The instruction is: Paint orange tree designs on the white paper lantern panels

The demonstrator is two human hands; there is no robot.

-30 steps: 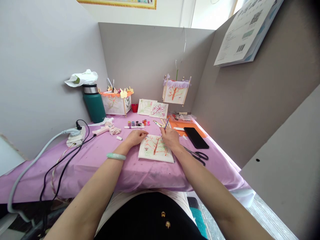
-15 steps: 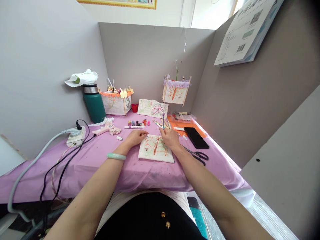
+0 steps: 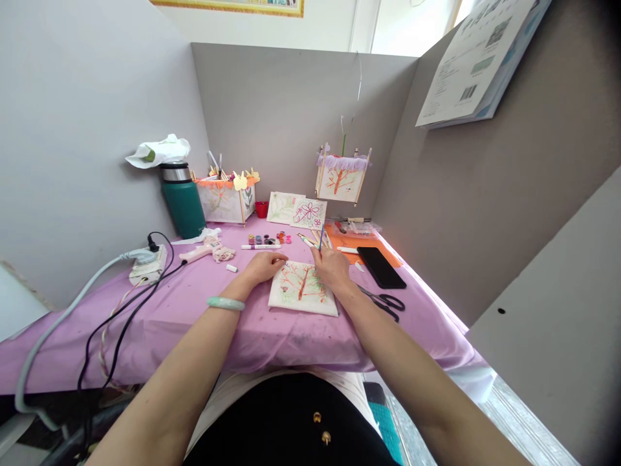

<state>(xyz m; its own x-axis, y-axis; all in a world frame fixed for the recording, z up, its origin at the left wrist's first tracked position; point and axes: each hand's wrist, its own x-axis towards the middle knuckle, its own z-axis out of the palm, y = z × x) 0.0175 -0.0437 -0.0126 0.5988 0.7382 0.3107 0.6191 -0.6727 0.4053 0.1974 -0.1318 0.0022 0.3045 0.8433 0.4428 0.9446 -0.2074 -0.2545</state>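
A white painted panel (image 3: 291, 302) with an orange-brown tree and green dabs lies flat before me. My right hand (image 3: 332, 266) is closed around a thin blue paintbrush (image 3: 321, 238), whose handle points up over the panel's upper right part; the lower tip is hidden by the hand. At the panel's upper left corner rests my left hand (image 3: 265, 266), its fingers pressed together. What they pinch there, if anything, is too small to make out. Small paint pots (image 3: 266, 239) in several colours stand beyond the panel, behind a white marker (image 3: 261, 246).
Right of the panel lie black-handled scissors (image 3: 389, 301) and a black phone (image 3: 381, 267) on orange paper (image 3: 389, 251). A green bottle (image 3: 183, 204), a glue gun (image 3: 198, 253) and a power strip (image 3: 148, 265) with cables are at left. A painted lantern (image 3: 342, 181) hangs at the back.
The paintbrush's upper end has tipped slightly to the right, and my right hand has shifted a little with it. My left hand and the panel stay in place.
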